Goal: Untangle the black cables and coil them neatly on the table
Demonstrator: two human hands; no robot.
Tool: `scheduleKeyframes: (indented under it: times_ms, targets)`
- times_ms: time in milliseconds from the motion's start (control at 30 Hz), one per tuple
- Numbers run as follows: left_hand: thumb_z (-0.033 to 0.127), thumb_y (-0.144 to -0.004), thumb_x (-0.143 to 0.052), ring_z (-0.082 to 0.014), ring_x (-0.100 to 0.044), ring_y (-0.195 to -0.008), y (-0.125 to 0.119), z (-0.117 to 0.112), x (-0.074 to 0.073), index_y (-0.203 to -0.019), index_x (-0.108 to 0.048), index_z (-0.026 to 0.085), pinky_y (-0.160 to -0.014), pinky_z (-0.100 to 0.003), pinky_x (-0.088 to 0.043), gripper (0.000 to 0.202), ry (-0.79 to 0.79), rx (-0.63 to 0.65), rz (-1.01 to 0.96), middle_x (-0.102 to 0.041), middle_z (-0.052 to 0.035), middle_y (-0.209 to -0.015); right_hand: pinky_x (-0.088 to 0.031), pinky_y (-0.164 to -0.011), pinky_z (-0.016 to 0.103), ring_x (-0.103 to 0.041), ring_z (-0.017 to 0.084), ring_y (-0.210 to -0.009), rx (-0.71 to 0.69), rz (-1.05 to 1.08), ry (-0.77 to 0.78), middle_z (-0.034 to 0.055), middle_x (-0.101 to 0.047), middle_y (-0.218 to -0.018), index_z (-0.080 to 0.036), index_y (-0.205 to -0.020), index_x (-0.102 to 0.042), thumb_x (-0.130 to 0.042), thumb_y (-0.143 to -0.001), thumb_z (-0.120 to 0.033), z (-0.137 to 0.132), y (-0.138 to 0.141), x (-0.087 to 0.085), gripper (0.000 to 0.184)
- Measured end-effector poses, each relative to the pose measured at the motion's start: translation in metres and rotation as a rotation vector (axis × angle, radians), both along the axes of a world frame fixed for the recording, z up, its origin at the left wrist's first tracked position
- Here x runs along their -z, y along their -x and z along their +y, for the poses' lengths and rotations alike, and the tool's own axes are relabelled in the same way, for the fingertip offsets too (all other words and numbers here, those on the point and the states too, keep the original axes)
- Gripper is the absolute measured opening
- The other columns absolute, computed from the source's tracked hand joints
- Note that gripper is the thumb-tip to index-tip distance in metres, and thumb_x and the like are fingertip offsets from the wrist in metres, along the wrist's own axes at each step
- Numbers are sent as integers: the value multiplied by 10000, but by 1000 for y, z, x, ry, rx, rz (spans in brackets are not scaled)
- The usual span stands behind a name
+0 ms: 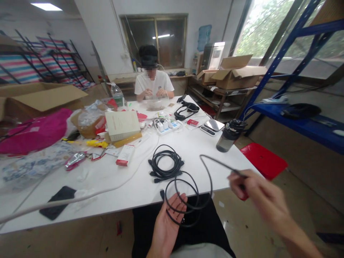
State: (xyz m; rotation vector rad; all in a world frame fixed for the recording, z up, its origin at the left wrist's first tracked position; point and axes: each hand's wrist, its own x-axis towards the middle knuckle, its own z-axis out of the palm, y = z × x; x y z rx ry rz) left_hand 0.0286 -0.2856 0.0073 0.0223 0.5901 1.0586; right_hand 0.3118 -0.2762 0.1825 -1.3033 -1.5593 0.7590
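A thin black cable [202,179] hangs in loose loops between my hands, just off the near edge of the white table [129,186]. My left hand [169,218] is palm up below the edge, fingers curled round the loops. My right hand [252,190], blurred by motion, is raised to the right and pinches the cable's far stretch. A second black cable, coiled into a bundle [165,165], lies on the table just beyond my left hand.
A black phone [57,202] and a white cord [107,188] lie at the near left. A dark bottle [228,138], power strip [166,126], book [122,124], boxes and bags crowd the far side. Another person sits opposite. A red stool [264,160] stands right.
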Motion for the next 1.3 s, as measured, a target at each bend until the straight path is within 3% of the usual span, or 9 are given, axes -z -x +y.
scheduleKeyframes:
  times_ms: [167, 367, 467, 633, 800, 933, 1100, 1200, 1300]
  targets:
    - [350, -1135, -465, -274, -723, -1344, -6, 3, -13, -1214, -852, 163, -1216, -399, -518, 437, 12, -50, -53, -773, -149, -1403, -605, -1028, 295, -709, 175, -1147, -422, -320, 73, 80, -719, -1270, -271, -1276, -719, -429, -1132, -351, -12, 77, 70, 333]
    - [311, -1038, -698, -167, -737, -843, -8, 5, -29, -1226, -794, 145, -761, -290, -579, 268, 72, -85, 38, -748, -46, -855, -625, -937, 339, -717, 210, -1088, -310, -503, -151, 95, -723, -1268, -254, -1358, -633, -418, -1103, -213, -31, 112, 138, 336]
    - [446, -963, -815, -100, -503, -583, -7, 6, -39, -1207, -759, 143, -597, -252, -450, 393, 23, -62, 42, -452, 74, -617, -602, -886, 326, -704, 209, -1038, -285, -494, -162, 87, -725, -1182, -244, -1276, -613, -464, -1099, -242, -36, 114, 143, 232]
    - [652, -976, -734, -70, -251, -448, -4, 15, -62, -1093, -774, 138, -759, -293, -510, 528, -185, 72, 230, -201, 140, -483, -511, -843, 332, -676, 195, -905, -360, -586, -246, 46, -727, -1032, -222, -1203, -568, -530, -1107, -366, -29, 114, 133, 177]
    - [499, -985, -749, -176, -604, -649, 13, 58, -75, -1045, -781, 162, -810, -337, -488, 343, -602, 145, 773, -569, 19, -590, -410, -872, 374, -589, 188, -800, -371, -789, -440, 10, -670, -886, -207, -1059, -588, -576, -1094, -364, 17, 105, 120, 160]
    - [374, -899, -769, -309, -683, -1101, 36, 114, -61, -1101, -779, 202, -1071, -446, -484, 265, -843, -81, 1356, -759, -107, -1119, -403, -983, 413, -558, 220, -947, -280, -930, -564, 54, -647, -966, -187, -990, -611, -583, -1046, -190, 80, 98, 124, 63]
    - [289, -875, -671, -403, -568, -1313, 55, 167, -25, -1077, -729, 189, -1222, -640, -394, 232, -925, -263, 1858, -665, -165, -1245, -421, -1093, 398, -577, 206, -1082, -280, -866, -573, 74, -671, -1164, -183, -1099, -641, -576, -1048, -171, 141, 111, 158, 84]
    - [314, -912, -642, -399, -538, -1363, 61, 174, 1, -1209, -677, 163, -1241, -648, -386, 335, -897, -291, 1854, -624, -188, -1309, -437, -1064, 391, -594, 202, -1031, -293, -839, -544, 63, -673, -1071, -166, -1089, -608, -596, -1063, -268, 151, 119, 177, 106]
    - [372, -954, -640, -377, -515, -1439, 64, 166, 20, -1407, -567, 139, -1264, -621, -380, 515, -883, -265, 1732, -583, -202, -1420, -433, -1055, 413, -601, 220, -1035, -295, -781, -521, 81, -673, -1069, -147, -1159, -590, -640, -1045, -512, 149, 119, 185, 386]
